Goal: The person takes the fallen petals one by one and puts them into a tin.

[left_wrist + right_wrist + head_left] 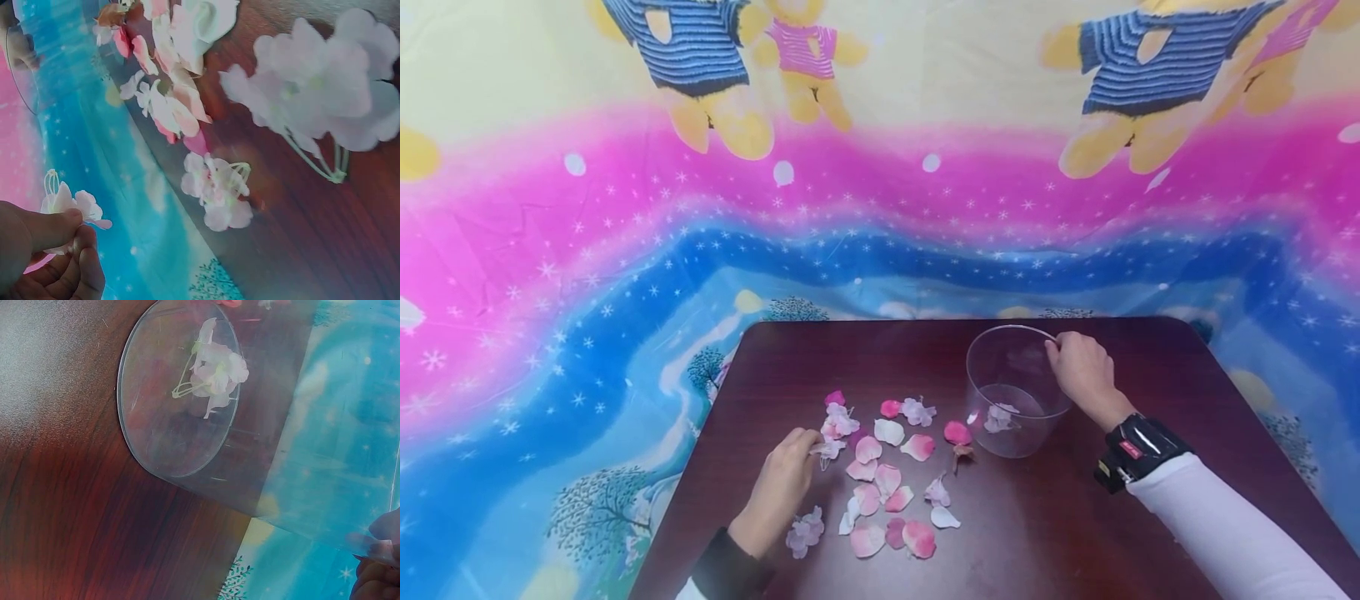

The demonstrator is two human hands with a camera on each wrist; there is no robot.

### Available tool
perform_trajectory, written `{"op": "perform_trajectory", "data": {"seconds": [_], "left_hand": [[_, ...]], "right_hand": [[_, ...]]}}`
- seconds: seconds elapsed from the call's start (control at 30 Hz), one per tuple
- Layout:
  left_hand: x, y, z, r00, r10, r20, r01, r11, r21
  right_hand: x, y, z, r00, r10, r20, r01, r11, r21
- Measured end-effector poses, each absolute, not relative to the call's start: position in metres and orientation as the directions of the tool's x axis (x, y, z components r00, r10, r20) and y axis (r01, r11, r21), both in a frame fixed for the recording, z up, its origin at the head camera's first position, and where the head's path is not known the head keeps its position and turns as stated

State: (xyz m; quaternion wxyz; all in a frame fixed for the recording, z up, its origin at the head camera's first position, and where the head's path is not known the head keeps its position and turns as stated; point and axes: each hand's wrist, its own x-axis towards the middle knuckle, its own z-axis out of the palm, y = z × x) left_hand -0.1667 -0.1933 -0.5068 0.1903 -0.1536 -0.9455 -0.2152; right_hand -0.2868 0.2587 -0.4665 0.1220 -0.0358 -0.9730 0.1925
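Between thumb and fingertips, my left hand (784, 471) pinches a pale pink artificial flower (74, 203) with thin green stems, held over the left side of the scattered petals. My right hand (1084, 371) grips the rim of a clear plastic tub (1018, 429), thumb on one side of the wall and fingers on the other. The tub stands upright on the table, and one pale flower (215, 375) lies on its bottom. Closest to my left wrist is another pale flower cluster (806, 532). Beyond the held flower lies a further pale cluster (839, 421).
Pink and white petals (887, 479) are spread over the middle of the dark wooden table (1075, 533). A brownish dried piece (962, 452) lies just left of the tub. A patterned cloth (880, 183) hangs behind the table and down its sides.
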Motion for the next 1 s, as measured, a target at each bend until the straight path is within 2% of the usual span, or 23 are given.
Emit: {"op": "perform_trajectory", "data": {"seconds": [0.3, 0.53, 0.7, 1.0], "left_hand": [[-0.169, -0.180, -0.501, -0.830, 0.267, 0.489, 0.450, 0.840, 0.305], [-0.169, -0.171, -0.496, -0.829, 0.291, 0.477, 0.469, 0.827, 0.310], [-0.172, -0.166, -0.488, -0.808, 0.344, 0.478, 0.508, 0.817, 0.272], [-0.178, -0.156, -0.474, -0.785, 0.397, 0.475, 0.561, 0.780, 0.275]], "right_hand": [[-0.286, 0.258, -0.466, -0.965, 0.121, 0.233, 0.024, 0.924, -0.382], [-0.287, 0.257, -0.466, -0.966, 0.122, 0.227, 0.028, 0.925, -0.379], [-0.287, 0.257, -0.466, -0.967, 0.124, 0.225, 0.030, 0.925, -0.380], [-0.285, 0.257, -0.466, -0.964, 0.123, 0.235, 0.026, 0.925, -0.378]]}}
